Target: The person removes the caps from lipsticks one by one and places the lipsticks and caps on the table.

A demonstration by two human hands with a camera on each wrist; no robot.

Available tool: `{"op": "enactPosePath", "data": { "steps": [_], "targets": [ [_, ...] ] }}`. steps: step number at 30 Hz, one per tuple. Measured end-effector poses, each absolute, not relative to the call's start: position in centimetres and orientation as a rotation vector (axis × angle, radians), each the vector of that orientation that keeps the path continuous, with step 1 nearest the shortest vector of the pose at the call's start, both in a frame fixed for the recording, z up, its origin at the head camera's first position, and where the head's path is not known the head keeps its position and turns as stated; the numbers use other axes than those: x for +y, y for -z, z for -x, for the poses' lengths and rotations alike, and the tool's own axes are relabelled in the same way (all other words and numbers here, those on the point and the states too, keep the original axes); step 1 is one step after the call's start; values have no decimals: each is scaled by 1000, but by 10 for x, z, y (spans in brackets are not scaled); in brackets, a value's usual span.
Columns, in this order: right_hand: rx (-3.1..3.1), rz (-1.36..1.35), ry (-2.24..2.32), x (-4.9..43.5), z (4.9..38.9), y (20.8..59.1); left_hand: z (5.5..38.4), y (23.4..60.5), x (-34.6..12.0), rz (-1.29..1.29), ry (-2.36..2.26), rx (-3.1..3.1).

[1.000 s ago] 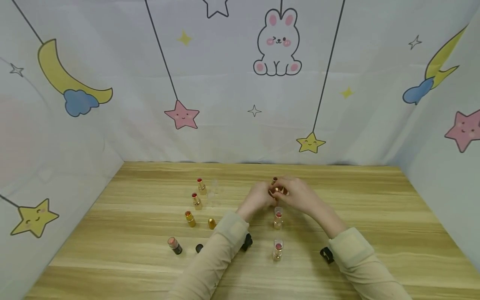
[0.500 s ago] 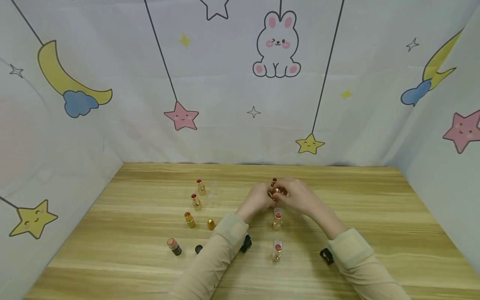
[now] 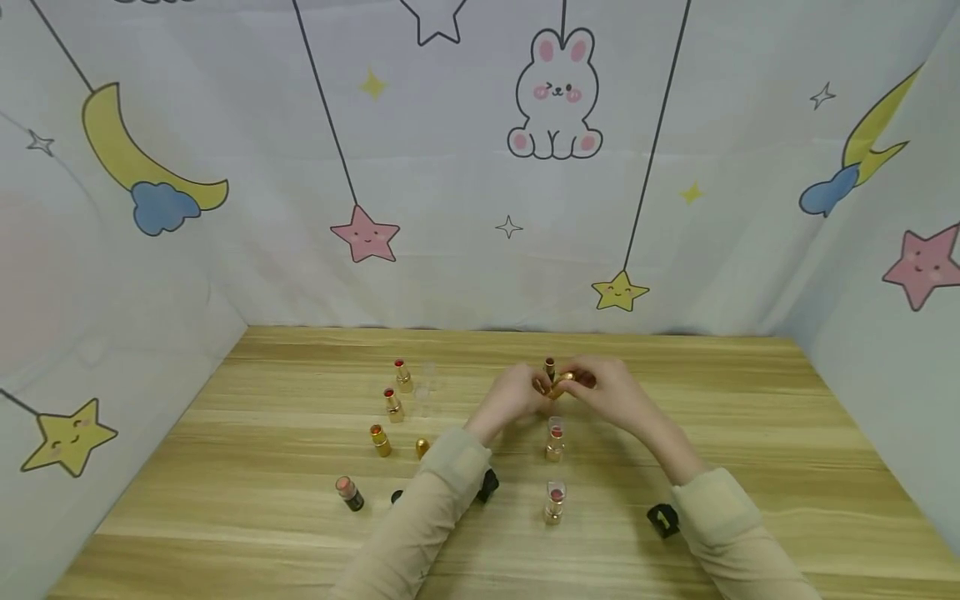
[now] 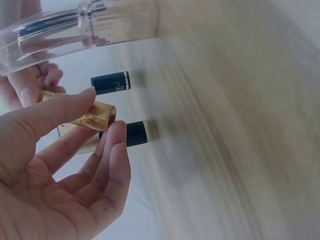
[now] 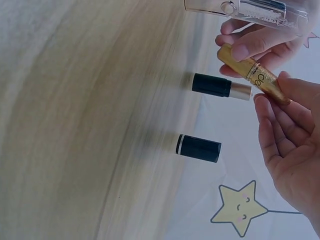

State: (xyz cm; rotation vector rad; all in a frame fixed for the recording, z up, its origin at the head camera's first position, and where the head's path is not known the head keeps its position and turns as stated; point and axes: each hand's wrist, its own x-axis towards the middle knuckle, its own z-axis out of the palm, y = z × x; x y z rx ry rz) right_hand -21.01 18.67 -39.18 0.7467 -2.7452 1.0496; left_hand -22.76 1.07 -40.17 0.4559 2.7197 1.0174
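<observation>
Toward the back of the table, both hands hold a gold lipstick tube (image 3: 562, 384) with letters on it. My left hand (image 3: 519, 392) pinches one end between thumb and fingertips, seen in the left wrist view as a textured gold tube (image 4: 95, 117). The other end is pinched by the thumb and fingers of my right hand (image 3: 609, 390); in the right wrist view the tube (image 5: 252, 72) slants between both hands. Just behind stands an uncapped black-based lipstick (image 5: 215, 86), with a black cap (image 5: 199, 148) beside it. The hands cover parts of the tube.
Nearer the front stand two clear-capped lipsticks, one (image 3: 555, 444) behind the other (image 3: 554, 506). At left are several uncapped lipsticks, including a red one (image 3: 393, 406) and a pink one (image 3: 349, 493). Clear caps (image 3: 423, 400) and a gold cap (image 3: 422, 448) stand beside them.
My right hand has shifted slightly to the right, and more of the gold tube shows, slanted between the hands. The lipsticks on the table stay where they were.
</observation>
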Motion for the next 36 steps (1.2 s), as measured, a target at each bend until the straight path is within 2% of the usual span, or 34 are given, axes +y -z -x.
{"op": "enactPosePath", "data": {
  "steps": [12,36],
  "targets": [
    [-2718,-645,-1115,194,205,393,222,393,7,-550,-1015,2756],
    [-2713,-646,-1093,200,200,388,222,395,6,-557,-942,2779]
  ]
}}
